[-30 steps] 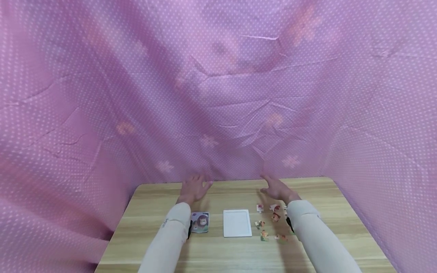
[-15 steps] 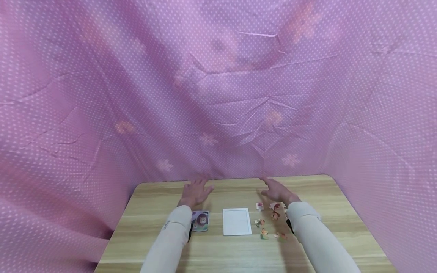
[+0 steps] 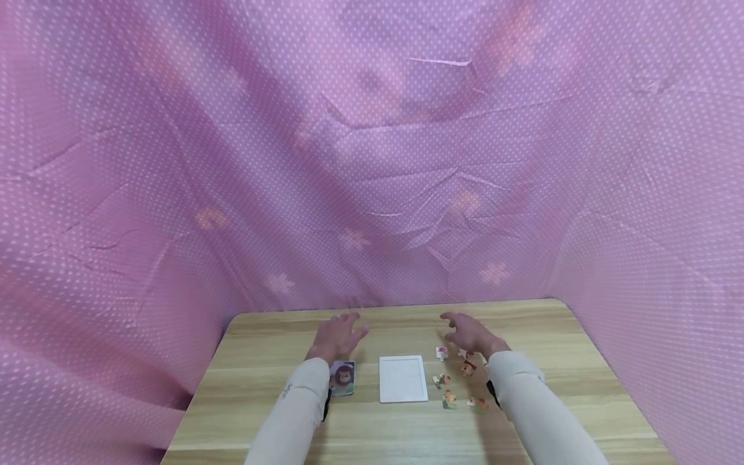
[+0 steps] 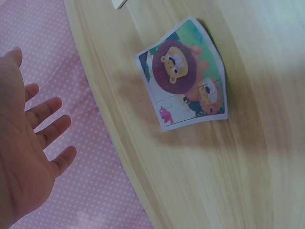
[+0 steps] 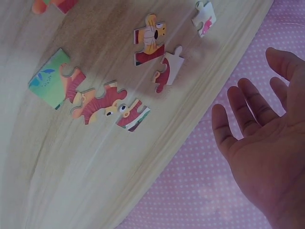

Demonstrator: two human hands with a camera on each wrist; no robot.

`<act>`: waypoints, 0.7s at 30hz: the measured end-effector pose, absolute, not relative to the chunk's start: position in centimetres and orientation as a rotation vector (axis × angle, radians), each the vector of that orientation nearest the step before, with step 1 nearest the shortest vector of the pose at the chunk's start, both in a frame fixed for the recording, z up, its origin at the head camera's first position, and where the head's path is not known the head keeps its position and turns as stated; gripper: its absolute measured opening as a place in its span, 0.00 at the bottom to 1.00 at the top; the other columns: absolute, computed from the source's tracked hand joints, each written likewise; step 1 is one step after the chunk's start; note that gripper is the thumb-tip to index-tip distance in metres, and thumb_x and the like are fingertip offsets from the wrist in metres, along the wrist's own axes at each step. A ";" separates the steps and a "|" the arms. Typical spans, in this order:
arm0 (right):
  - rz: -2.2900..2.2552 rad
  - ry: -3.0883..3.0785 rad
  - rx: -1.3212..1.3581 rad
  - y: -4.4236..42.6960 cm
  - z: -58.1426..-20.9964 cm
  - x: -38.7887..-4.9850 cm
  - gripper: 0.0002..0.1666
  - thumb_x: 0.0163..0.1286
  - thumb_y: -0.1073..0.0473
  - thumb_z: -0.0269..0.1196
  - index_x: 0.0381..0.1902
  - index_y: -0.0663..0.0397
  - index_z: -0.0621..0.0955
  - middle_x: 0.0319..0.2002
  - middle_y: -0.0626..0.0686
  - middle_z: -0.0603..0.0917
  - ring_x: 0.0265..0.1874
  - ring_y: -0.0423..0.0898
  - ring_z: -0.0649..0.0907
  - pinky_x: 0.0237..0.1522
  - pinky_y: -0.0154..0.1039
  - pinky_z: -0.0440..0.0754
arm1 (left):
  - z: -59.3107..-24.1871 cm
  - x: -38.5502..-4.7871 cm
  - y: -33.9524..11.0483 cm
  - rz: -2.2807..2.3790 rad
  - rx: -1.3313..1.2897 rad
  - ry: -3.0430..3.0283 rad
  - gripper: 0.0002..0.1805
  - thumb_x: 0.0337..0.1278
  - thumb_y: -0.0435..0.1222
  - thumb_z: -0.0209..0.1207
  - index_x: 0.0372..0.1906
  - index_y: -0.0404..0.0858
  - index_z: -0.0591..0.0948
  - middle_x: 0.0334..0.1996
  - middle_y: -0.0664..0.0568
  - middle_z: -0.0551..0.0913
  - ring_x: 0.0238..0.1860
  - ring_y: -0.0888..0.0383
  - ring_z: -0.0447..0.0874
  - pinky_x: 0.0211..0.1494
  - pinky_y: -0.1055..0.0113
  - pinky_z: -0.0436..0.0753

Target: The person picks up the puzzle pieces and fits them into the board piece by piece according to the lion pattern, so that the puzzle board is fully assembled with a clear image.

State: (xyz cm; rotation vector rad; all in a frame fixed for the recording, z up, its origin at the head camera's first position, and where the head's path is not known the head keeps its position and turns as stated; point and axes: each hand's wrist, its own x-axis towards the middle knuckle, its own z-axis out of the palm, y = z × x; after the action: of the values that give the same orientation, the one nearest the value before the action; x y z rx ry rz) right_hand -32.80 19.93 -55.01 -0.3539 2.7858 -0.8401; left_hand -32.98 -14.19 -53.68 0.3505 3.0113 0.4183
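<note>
Above the table's far part, the left hand (image 3: 336, 337) has its fingers spread and nothing in them. Below it lies a lion picture card (image 3: 342, 378), partly covered by the sleeve in the head view; the left wrist view shows the whole card (image 4: 183, 78), its edges bowed. On the other side the right hand (image 3: 469, 334) hangs with relaxed fingers, empty, above loose puzzle pieces (image 3: 449, 399). The right wrist view shows several pieces, among them a tiger-face piece (image 5: 149, 40) and a green corner piece (image 5: 50, 78). Between the arms lies a white frame tray (image 3: 403, 379).
The wooden table (image 3: 261, 368) ends at a far edge, with a pink dotted curtain (image 3: 383, 194) behind it and on both sides. A sliver of a white object (image 4: 118, 3) shows at the top of the left wrist view.
Both hands have come slightly lower and nearer the person, the left also a little to the right. The right fingers look more bent than before. The card, tray and pieces lie as before.
</note>
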 end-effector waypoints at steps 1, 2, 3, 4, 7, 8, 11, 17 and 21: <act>-0.834 2.787 -0.354 19.9 -55.1 -32.7 0.33 0.67 0.60 0.60 0.69 0.55 0.67 0.58 0.66 0.78 0.52 0.58 0.80 0.49 0.52 0.81 | -53.9 -32.9 -14.2 0.417 0.357 3.008 0.36 0.66 0.64 0.39 0.71 0.49 0.65 0.68 0.45 0.71 0.67 0.40 0.68 0.69 0.41 0.64; -0.842 2.782 -0.352 19.9 -55.1 -32.7 0.32 0.67 0.61 0.60 0.69 0.55 0.68 0.57 0.66 0.78 0.51 0.59 0.80 0.48 0.53 0.81 | -54.0 -32.9 -14.1 0.416 0.372 3.010 0.36 0.66 0.64 0.39 0.70 0.48 0.66 0.67 0.45 0.71 0.67 0.41 0.69 0.69 0.41 0.65; -0.839 2.784 -0.346 19.8 -55.2 -32.6 0.31 0.67 0.61 0.60 0.68 0.55 0.69 0.57 0.66 0.78 0.51 0.59 0.80 0.49 0.53 0.81 | -54.3 -32.9 -14.1 0.406 0.386 3.011 0.36 0.66 0.64 0.39 0.71 0.48 0.66 0.67 0.45 0.72 0.67 0.41 0.69 0.69 0.42 0.65; -0.839 2.786 -0.351 19.8 -55.3 -32.6 0.31 0.66 0.62 0.60 0.67 0.55 0.69 0.56 0.66 0.79 0.50 0.59 0.81 0.48 0.53 0.81 | -54.5 -32.9 -14.1 0.413 0.389 3.006 0.36 0.66 0.64 0.40 0.71 0.49 0.66 0.67 0.46 0.72 0.67 0.42 0.69 0.69 0.43 0.65; -0.845 2.779 -0.338 19.6 -55.6 -32.5 0.30 0.66 0.62 0.60 0.66 0.54 0.71 0.55 0.66 0.79 0.49 0.58 0.81 0.45 0.51 0.82 | -54.9 -32.8 -14.0 0.447 0.399 2.995 0.35 0.66 0.63 0.42 0.71 0.49 0.65 0.68 0.46 0.71 0.68 0.43 0.68 0.70 0.43 0.65; -0.851 2.774 -0.330 19.6 -55.7 -32.4 0.30 0.66 0.62 0.60 0.66 0.54 0.71 0.56 0.66 0.79 0.50 0.58 0.81 0.46 0.52 0.82 | -55.0 -32.7 -13.9 0.460 0.395 2.993 0.35 0.66 0.62 0.42 0.71 0.49 0.65 0.69 0.47 0.70 0.69 0.43 0.67 0.70 0.42 0.64; -0.855 2.768 -0.318 19.4 -56.1 -32.3 0.28 0.68 0.61 0.58 0.66 0.53 0.71 0.57 0.65 0.79 0.53 0.59 0.80 0.50 0.54 0.81 | -55.2 -32.5 -13.8 0.510 0.385 2.974 0.34 0.66 0.60 0.44 0.71 0.50 0.65 0.70 0.47 0.69 0.69 0.43 0.66 0.70 0.40 0.63; -0.860 2.774 -0.308 19.2 -56.6 -32.3 0.26 0.70 0.59 0.57 0.65 0.54 0.72 0.57 0.66 0.79 0.54 0.60 0.80 0.53 0.56 0.79 | -55.5 -31.8 -13.6 0.524 0.412 2.952 0.31 0.67 0.58 0.46 0.70 0.51 0.66 0.67 0.46 0.72 0.67 0.41 0.68 0.67 0.39 0.66; -0.857 2.771 -0.311 19.2 -57.1 -32.4 0.26 0.68 0.60 0.58 0.64 0.54 0.73 0.56 0.65 0.79 0.52 0.59 0.81 0.52 0.55 0.80 | -55.8 -31.6 -13.5 0.541 0.438 2.928 0.30 0.67 0.58 0.46 0.69 0.52 0.67 0.68 0.49 0.71 0.68 0.44 0.67 0.69 0.39 0.64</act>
State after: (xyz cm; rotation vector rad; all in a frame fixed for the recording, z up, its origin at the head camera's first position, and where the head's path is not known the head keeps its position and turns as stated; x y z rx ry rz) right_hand -32.41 19.20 -57.06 -0.3110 2.7712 -0.8574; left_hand -31.62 -13.46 -55.85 0.4383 2.9276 0.5408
